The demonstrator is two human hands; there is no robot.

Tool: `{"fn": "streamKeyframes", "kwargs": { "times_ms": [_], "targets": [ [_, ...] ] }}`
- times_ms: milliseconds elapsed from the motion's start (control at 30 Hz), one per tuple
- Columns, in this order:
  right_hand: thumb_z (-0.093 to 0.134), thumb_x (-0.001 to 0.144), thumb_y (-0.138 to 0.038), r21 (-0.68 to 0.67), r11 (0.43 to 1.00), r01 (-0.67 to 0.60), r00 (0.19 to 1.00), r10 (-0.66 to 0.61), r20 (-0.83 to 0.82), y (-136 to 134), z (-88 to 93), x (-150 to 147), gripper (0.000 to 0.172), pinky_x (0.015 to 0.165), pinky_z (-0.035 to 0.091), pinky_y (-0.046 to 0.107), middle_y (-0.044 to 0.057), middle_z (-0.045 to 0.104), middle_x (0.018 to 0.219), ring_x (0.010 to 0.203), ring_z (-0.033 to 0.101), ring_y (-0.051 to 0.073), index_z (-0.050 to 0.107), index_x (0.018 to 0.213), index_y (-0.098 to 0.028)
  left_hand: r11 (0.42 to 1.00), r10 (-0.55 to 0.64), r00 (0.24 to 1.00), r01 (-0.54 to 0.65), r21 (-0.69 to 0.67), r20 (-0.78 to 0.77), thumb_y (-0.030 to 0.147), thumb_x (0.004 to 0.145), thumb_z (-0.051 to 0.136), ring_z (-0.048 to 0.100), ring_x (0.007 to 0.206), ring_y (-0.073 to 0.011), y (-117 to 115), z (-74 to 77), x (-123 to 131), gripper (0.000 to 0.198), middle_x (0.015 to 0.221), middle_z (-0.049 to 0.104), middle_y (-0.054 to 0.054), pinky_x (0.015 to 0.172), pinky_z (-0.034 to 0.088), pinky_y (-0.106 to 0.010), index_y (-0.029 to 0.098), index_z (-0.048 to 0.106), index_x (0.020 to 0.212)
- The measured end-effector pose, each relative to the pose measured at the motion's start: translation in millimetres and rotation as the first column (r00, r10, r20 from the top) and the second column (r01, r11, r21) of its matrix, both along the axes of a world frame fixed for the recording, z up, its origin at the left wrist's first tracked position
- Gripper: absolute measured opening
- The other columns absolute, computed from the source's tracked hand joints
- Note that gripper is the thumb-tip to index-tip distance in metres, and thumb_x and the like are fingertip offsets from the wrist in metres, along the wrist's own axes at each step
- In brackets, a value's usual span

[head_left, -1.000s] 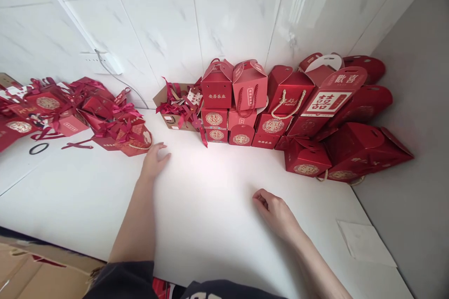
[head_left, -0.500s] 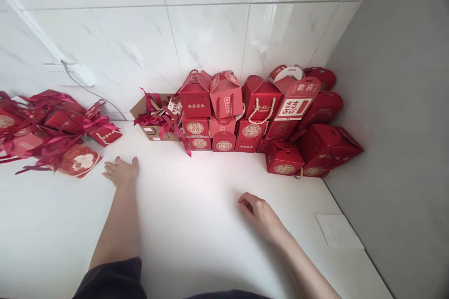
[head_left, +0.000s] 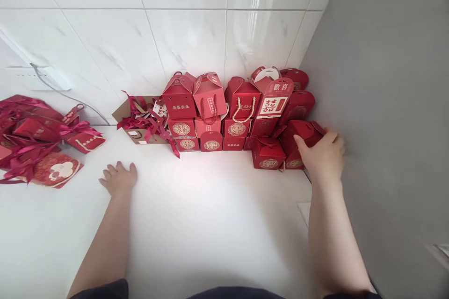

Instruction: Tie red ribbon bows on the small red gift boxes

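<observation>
Just beside the gray panel [head_left: 379, 103], the red gift box [head_left: 298, 131] seems light, smooth and of stiff but crushable card, best held by opposite walls; the right grip [head_left: 324, 153] is spread around it, whether pinching I cannot tell, and the left grip [head_left: 118, 179], fingers spread, is well apart from the panel.

Your left hand [head_left: 118, 180] is palm down, fingers [head_left: 120, 168] spread; your right hand [head_left: 324, 152] reaches farther forward, thumb [head_left: 300, 144] apart.
</observation>
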State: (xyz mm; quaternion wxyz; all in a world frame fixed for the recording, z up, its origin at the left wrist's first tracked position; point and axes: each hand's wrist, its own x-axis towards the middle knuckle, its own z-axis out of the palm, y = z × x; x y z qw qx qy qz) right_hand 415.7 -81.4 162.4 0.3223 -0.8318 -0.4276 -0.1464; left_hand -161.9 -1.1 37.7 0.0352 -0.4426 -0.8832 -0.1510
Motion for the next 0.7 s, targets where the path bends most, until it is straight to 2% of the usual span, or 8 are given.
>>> {"fn": "streamKeyframes", "kwargs": {
  "times_ms": [167,300,433,500,567,600,667,700],
  "targets": [
    [0.054,0.074,-0.071,-0.063,0.996,0.059,0.997,-0.062,-0.037,9,-11.9,7,0.096,0.080,0.041,0.058,0.035,0.048,0.123,0.109,0.047,0.052,0.035,0.139,-0.003,1.000,0.008,1.000,-0.008,0.006,-0.015,0.053,0.089,0.031,0.020,0.143,-0.0400,-3,-2.7,4,0.073,0.154,0.025,-0.024,0.114,0.012,-0.060,0.006,0.035,0.145],
    [0.060,0.071,-0.069,-0.127,0.992,-0.013,0.982,-0.011,-0.187,7,-9.3,10,0.104,0.084,0.043,0.059,0.038,0.041,0.129,0.112,0.047,0.054,0.027,0.144,-0.002,1.000,0.014,1.000,-0.013,0.018,-0.012,0.053,0.090,0.031,0.021,0.143,-0.0390,-5,-4.9,3,0.072,0.154,0.026,-0.023,0.114,0.013,-0.059,0.007,0.036,0.145],
    [0.075,0.064,-0.055,0.046,0.998,-0.044,0.986,0.051,-0.158,-7,14.6,1,0.109,0.094,0.043,0.059,0.033,0.036,0.135,0.120,0.042,0.052,0.024,0.146,-0.005,0.999,0.018,1.000,-0.018,0.051,0.006,0.051,0.089,0.034,0.021,0.143,-0.0400,-5,-6.4,4,0.071,0.154,0.027,-0.024,0.113,0.012,-0.060,0.006,0.038,0.144],
    [0.076,0.066,-0.050,0.154,0.974,-0.166,0.979,0.182,-0.092,-16,26.9,-15,0.107,0.099,0.043,0.056,0.031,0.033,0.138,0.126,0.040,0.047,0.022,0.148,-0.008,0.997,0.018,1.000,-0.020,0.077,0.015,0.050,0.089,0.036,0.020,0.143,-0.0414,-5,-6.9,5,0.070,0.153,0.027,-0.026,0.112,0.011,-0.062,0.005,0.039,0.143],
    [0.076,0.065,-0.054,0.182,0.921,-0.343,0.929,0.362,-0.081,-21,31.4,-41,0.105,0.098,0.044,0.057,0.026,0.035,0.137,0.129,0.039,0.044,0.023,0.147,-0.013,0.994,0.014,1.000,-0.017,0.106,0.024,0.048,0.088,0.040,0.020,0.142,-0.0430,-4,-7.3,7,0.069,0.152,0.028,-0.028,0.111,0.010,-0.064,0.004,0.040,0.141],
    [0.076,0.065,-0.055,0.153,0.870,-0.469,0.871,0.484,-0.079,-22,29.6,-56,0.104,0.100,0.043,0.056,0.023,0.040,0.134,0.130,0.039,0.042,0.025,0.146,-0.015,0.992,0.009,0.999,-0.012,0.122,0.031,0.047,0.087,0.042,0.020,0.142,-0.0437,-3,-7.3,7,0.069,0.151,0.028,-0.030,0.111,0.009,-0.065,0.003,0.041,0.140],
    [0.071,0.072,-0.052,0.071,0.701,-0.710,0.691,0.713,-0.119,-23,18.4,-90,0.090,0.103,0.042,0.053,0.019,0.044,0.132,0.128,0.043,0.037,0.029,0.144,-0.017,0.988,-0.016,0.999,0.008,0.155,0.051,0.045,0.085,0.046,0.022,0.141,-0.0441,-2,-6.1,8,0.066,0.149,0.031,-0.030,0.110,0.010,-0.066,0.003,0.045,0.137],
    [0.067,0.076,-0.051,0.028,0.616,-0.787,0.602,0.777,-0.181,-24,10.1,-106,0.085,0.105,0.042,0.050,0.019,0.044,0.132,0.126,0.046,0.034,0.029,0.144,-0.017,0.985,-0.037,0.997,0.026,0.173,0.065,0.044,0.084,0.048,0.025,0.140,-0.0434,0,-4.8,9,0.064,0.148,0.035,-0.029,0.111,0.012,-0.065,0.005,0.049,0.134]
  ]
}}
